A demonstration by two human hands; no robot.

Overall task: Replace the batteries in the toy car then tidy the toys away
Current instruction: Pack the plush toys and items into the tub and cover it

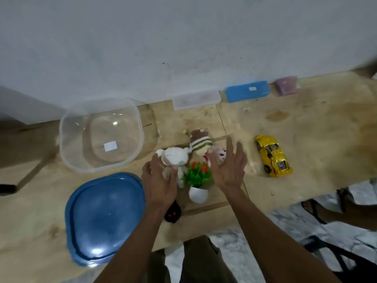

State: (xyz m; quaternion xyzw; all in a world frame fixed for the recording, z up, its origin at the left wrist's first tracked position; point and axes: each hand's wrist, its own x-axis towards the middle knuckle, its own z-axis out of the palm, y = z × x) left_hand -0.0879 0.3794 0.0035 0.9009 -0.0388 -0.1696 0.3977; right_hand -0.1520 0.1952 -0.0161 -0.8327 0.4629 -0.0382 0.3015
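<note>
The shiny yellow plastic toy car [273, 156] sits upright on the pale wooden counter [316, 123], well to the right of both hands and untouched, close to the counter's near edge. The left hand [158, 180] rests with relaxed fingers against the white plush toy [173, 157]; whether it grips cannot be told. The right hand [229, 166] hovers spread, fingers straight, beside the small pink plush [220, 155]. Together the hands bracket a cluster that also holds a brown striped knitted doll [201, 145] and a small fake green plant in a white pot [197, 180], probably to gather it in one sweep.

The clear square plastic tub [100, 135] stands open just left of the cluster, its blue plastic lid [104, 217] lying flat nearer the person, so the route into the tub looks free. A small black toy with red spots [173, 214] lies under the left wrist near the counter's front edge, where a careless sweep could knock it off. Flat blue [247, 91], clear and purple boxes line the wall.
</note>
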